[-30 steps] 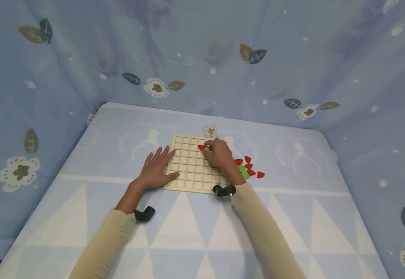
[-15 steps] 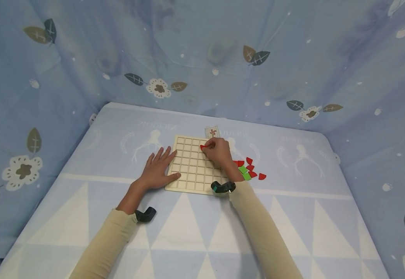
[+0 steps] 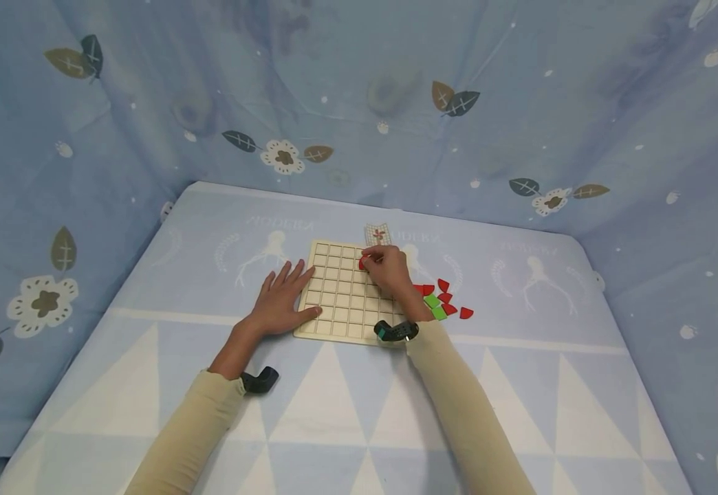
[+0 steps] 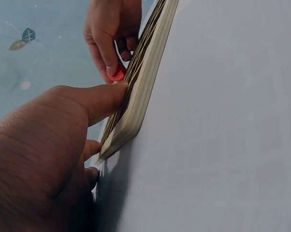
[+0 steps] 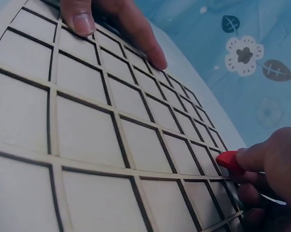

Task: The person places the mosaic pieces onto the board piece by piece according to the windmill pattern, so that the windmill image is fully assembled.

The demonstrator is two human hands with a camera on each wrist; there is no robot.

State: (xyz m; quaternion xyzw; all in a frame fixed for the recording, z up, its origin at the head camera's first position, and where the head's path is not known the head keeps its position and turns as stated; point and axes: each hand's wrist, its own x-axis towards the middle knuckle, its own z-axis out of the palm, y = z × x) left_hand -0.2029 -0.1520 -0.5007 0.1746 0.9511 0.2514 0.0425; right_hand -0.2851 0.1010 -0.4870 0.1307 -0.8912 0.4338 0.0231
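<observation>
A pale wooden grid board [image 3: 337, 302] with square cells lies on the table. My left hand [image 3: 281, 302] rests spread on its left edge, thumb and fingertips touching the frame. Between thumb and fingers my right hand [image 3: 388, 269] pinches a red rounded tile [image 5: 229, 162] over a cell in the board's far part. In the left wrist view the red tile [image 4: 117, 73] shows at the right fingertips, close to the board's surface. Part of the board's right side is hidden beneath the right hand and wrist.
Several loose red tiles [image 3: 467, 313] and green tiles [image 3: 432, 301] lie right of the board. A small pattern card [image 3: 377, 234] with a red pinwheel figure lies behind it. A patterned curtain [image 3: 359, 89] hangs around the table [image 3: 309, 426].
The red tile has turned in my right fingers and now stands more tilted over the cell. My left hand stays in place on the board. The whole view has shifted slightly.
</observation>
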